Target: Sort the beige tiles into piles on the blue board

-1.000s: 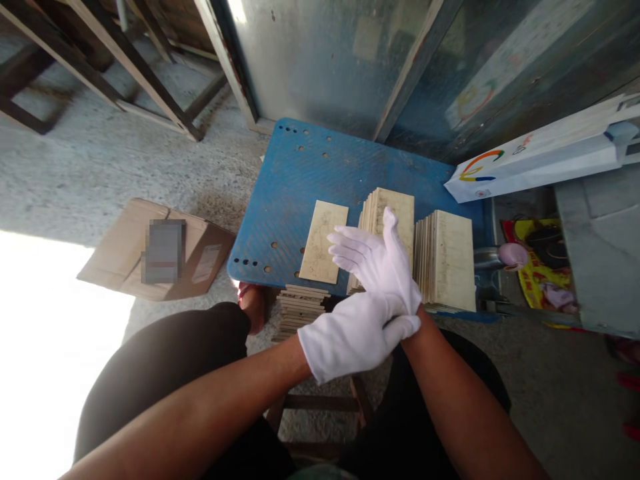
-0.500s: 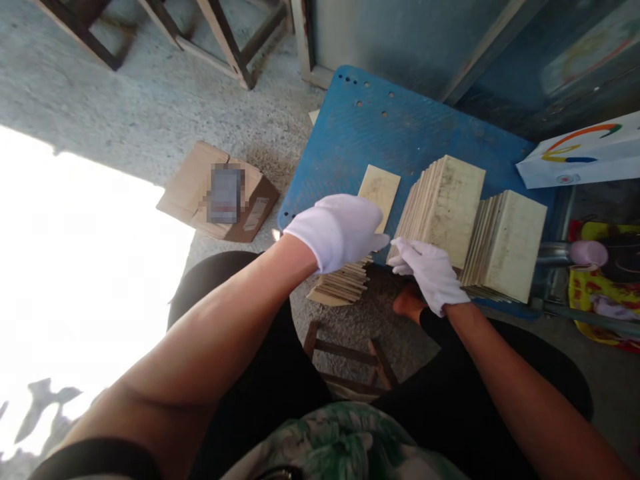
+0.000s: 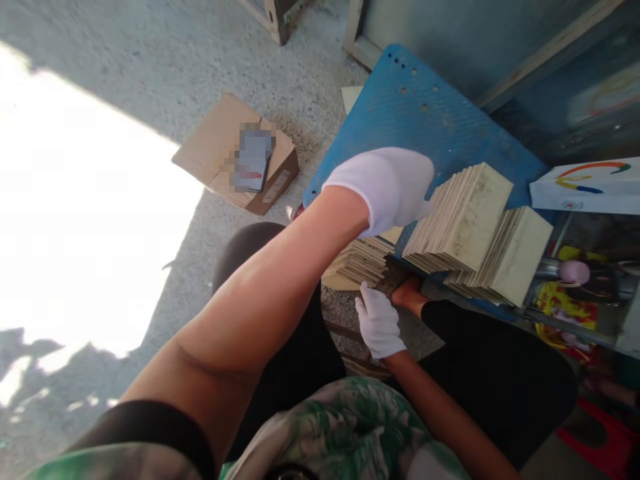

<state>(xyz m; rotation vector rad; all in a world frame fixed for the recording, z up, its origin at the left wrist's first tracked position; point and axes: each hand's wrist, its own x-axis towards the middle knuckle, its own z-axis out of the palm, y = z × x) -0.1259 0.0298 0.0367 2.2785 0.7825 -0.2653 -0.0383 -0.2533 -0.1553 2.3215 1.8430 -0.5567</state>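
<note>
Head view has us seated at the near edge of the blue board (image 3: 415, 113). Our left hand (image 3: 387, 187) arches knuckles-up over that edge, covering a single tile (image 3: 393, 235); whether it grips it, we cannot tell. Our right hand (image 3: 379, 323) is loosely open and empty, fingertips by the low stack of tiles (image 3: 363, 261) just below that edge. Two fanned stacks (image 3: 465, 217) lean on the board, their edges exposed for easy picking.

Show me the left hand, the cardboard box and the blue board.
left hand (image 3: 385, 190), head view, back of the glove
cardboard box (image 3: 206, 150), head view, bare top flap
blue board (image 3: 440, 127), head view, bare upper surface
</note>
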